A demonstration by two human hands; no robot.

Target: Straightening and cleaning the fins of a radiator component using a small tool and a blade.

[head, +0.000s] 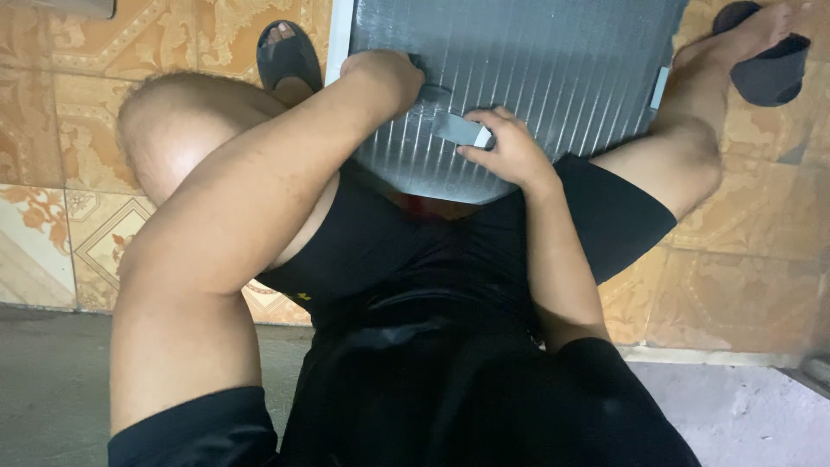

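One finned metal panel (553, 78) on the floor; one small grey tool (461, 130); two hands; two dark slippers; patterned floor tiles (743, 285).

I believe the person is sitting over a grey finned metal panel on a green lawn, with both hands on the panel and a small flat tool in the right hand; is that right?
Not quite: the head view shows a patterned orange tile floor, not a lawn. The rest holds: the grey finned panel lies between the legs, the left hand rests on it, and the right hand holds a small flat grey tool.
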